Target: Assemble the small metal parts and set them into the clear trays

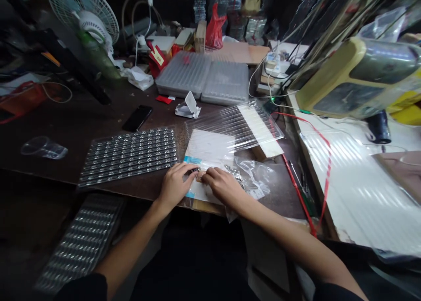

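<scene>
My left hand [176, 184] rests on the near edge of a white paper sheet [208, 148] with a blue strip, its fingertips pinching a small dark object [192, 171]. My right hand [223, 187] lies close beside it, with curled fingers touching the paper. Just past those fingers, small metal parts [234, 173] lie in a clear plastic bag [255, 171]. A clear ribbed plastic tray [235, 127] lies beyond the sheet. To the left, a flat tray of rows of metal parts [129, 156] sits on the dark table [98, 130].
A black phone [137, 118] and a white phone stand [188, 105] lie nearby. Grey plastic cases [202, 78] stand behind them. A fan [87, 16] is at back left. A wrapped yellow machine [358, 77] and a white surface [348, 182] are at right. Another tray [82, 244] sits below the table edge.
</scene>
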`<action>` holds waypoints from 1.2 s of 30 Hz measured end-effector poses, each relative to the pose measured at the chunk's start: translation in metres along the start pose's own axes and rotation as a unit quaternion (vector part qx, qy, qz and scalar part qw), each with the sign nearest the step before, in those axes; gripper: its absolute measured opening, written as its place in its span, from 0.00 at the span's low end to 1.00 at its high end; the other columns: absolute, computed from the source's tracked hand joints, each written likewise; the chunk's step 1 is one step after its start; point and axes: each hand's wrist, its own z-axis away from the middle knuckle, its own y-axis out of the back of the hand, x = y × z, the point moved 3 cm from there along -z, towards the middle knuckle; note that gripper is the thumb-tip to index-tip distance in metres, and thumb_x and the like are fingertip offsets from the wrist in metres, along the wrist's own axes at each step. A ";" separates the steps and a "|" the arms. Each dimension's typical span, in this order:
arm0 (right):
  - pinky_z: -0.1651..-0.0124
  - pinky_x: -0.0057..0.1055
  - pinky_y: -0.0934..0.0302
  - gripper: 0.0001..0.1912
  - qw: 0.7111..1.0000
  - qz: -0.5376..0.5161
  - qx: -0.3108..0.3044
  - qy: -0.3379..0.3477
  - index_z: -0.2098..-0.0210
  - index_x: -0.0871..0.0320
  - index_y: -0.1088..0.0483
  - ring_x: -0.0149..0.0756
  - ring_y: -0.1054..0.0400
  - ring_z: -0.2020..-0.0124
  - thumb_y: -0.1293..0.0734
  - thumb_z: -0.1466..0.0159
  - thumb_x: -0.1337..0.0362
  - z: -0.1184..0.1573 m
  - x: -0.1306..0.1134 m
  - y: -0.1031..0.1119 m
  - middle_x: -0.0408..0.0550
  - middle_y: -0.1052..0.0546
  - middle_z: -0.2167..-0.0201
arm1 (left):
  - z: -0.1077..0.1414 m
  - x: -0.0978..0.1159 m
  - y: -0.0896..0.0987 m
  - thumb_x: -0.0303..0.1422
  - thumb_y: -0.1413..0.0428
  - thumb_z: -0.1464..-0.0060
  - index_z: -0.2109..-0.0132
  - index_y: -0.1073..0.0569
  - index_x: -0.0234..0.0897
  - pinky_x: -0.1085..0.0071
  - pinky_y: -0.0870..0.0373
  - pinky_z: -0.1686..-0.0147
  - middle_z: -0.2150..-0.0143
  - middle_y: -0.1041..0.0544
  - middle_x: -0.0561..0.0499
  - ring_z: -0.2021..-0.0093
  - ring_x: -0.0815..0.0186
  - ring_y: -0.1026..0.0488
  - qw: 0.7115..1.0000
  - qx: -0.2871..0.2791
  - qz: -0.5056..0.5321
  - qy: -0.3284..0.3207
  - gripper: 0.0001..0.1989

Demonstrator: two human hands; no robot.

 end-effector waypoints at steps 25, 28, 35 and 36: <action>0.67 0.31 0.42 0.07 0.983 -0.100 -0.091 -0.124 0.62 0.55 0.23 0.42 0.26 0.65 0.33 0.39 0.67 0.037 0.053 0.031 0.52 0.20 0.66 | -0.010 0.024 -0.028 0.30 0.41 0.42 0.61 0.22 0.39 0.62 0.32 0.55 0.61 0.19 0.50 0.58 0.61 0.26 0.997 -0.060 0.031 -0.024 0.03; 0.65 0.30 0.41 0.09 0.981 -0.092 -0.126 -0.116 0.59 0.55 0.23 0.43 0.26 0.62 0.31 0.39 0.64 0.034 0.050 0.031 0.51 0.19 0.62 | -0.010 0.022 -0.030 0.30 0.41 0.42 0.60 0.22 0.39 0.63 0.31 0.56 0.61 0.20 0.49 0.58 0.61 0.26 0.998 -0.051 0.029 -0.018 0.03; 0.66 0.31 0.42 0.09 0.979 -0.121 -0.125 -0.105 0.66 0.60 0.23 0.42 0.27 0.66 0.36 0.38 0.69 0.035 0.050 0.030 0.55 0.20 0.67 | -0.006 0.026 -0.024 0.28 0.44 0.39 0.58 0.22 0.39 0.65 0.29 0.53 0.60 0.19 0.49 0.57 0.63 0.24 0.997 0.011 0.062 -0.041 0.05; 0.66 0.31 0.42 0.08 0.978 -0.137 -0.115 -0.103 0.67 0.60 0.23 0.40 0.27 0.68 0.36 0.38 0.70 0.035 0.052 0.031 0.54 0.20 0.69 | -0.008 0.023 -0.018 0.29 0.45 0.39 0.58 0.23 0.39 0.66 0.29 0.53 0.60 0.19 0.49 0.56 0.63 0.24 0.997 0.038 0.063 -0.040 0.06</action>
